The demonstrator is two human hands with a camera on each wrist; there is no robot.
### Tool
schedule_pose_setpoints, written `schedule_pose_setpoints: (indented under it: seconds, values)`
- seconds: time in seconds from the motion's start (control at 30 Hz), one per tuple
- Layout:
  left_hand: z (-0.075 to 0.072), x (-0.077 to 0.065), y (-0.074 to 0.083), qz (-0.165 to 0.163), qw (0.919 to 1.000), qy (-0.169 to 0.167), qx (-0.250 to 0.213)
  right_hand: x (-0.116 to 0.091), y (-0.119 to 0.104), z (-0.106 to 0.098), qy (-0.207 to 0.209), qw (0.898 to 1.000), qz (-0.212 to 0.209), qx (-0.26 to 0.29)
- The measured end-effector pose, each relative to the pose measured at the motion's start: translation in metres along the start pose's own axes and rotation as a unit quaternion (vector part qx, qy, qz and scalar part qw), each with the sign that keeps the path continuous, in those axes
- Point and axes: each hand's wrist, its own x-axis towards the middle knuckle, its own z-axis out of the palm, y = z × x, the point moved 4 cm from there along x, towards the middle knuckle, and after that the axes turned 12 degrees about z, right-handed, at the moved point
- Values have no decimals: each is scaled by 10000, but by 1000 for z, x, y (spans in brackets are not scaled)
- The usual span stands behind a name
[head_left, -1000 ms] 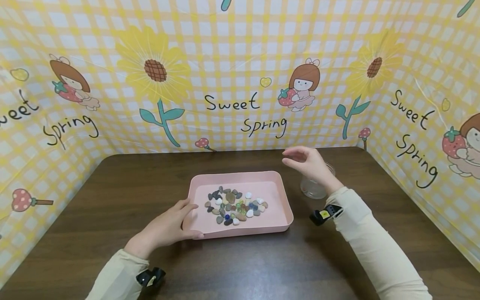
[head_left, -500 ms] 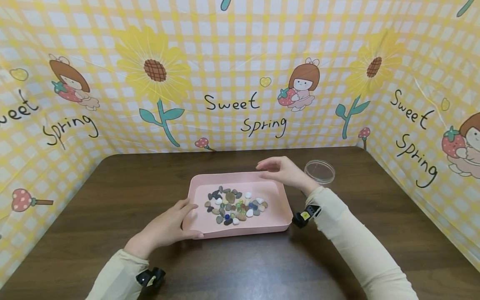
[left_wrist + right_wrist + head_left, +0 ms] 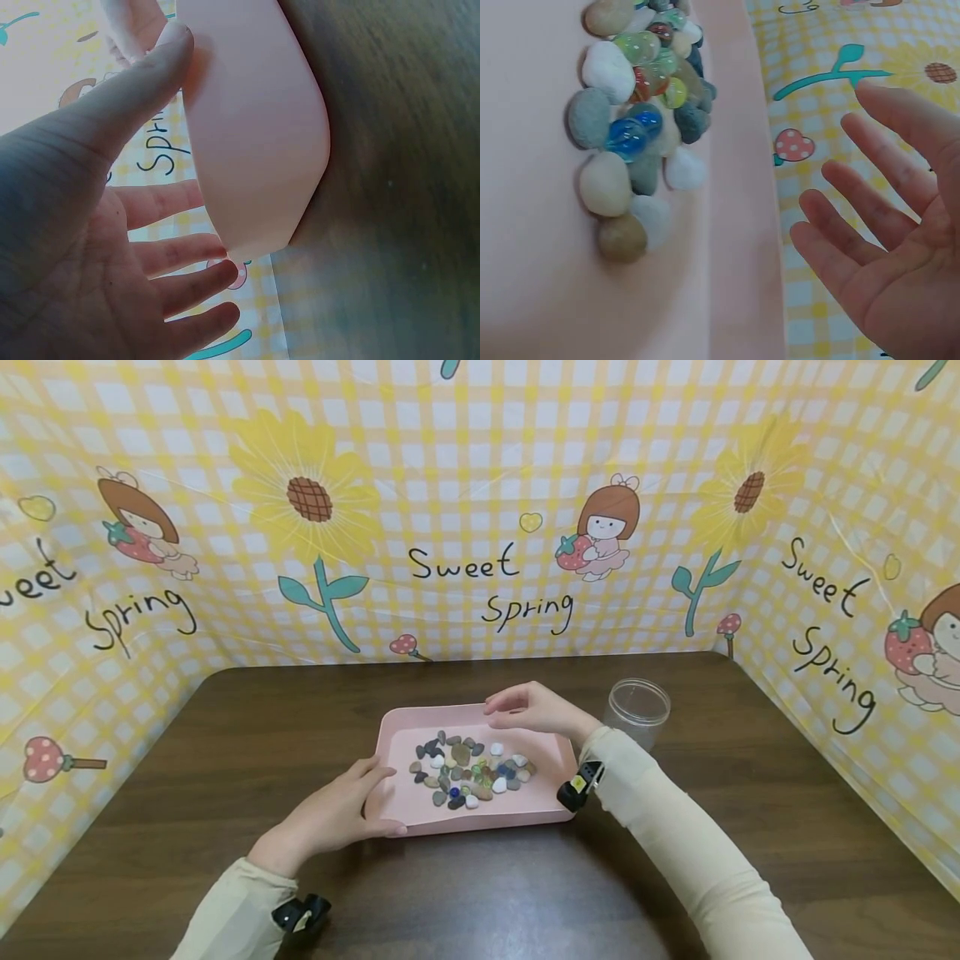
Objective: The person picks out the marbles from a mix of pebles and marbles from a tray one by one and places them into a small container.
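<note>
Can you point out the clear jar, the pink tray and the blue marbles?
Clear jar (image 3: pixel 637 733): head view, on its front wall.
Pink tray (image 3: pixel 536 800): head view, on its bare floor.
Blue marbles (image 3: pixel 625 141): right wrist view, on one marble's side.

The tray (image 3: pixel 255 135) looks like smooth, matt plastic. The pebbles (image 3: pixel 589 118) are smooth, matt stone; the marbles (image 3: pixel 627 139), glossy glass. The jar (image 3: pixel 637 714) is clear and shiny, glass or plastic unclear. The table (image 3: pixel 487 893) shows wood grain with a soft gloss; the backdrop (image 3: pixel 450 468) and sleeve (image 3: pixel 690 827) are lightly creased cloth.

Head cam bright w/ table (image 3: pixel 495 893) sheen — L-wrist cam backlit.
</note>
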Motion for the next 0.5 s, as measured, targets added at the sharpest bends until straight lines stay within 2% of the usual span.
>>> schedule_pose_setpoints:
  seconds: [0.4, 0.5]
  values:
    - [1, 0, 0, -63, 10000, -20, -25, 14, 9, 14, -673, 9971, 210, -275]
    - [1, -1, 0, -69, 10000, -18, -40, 15, 10, 17, -801, 9949, 408, -460]
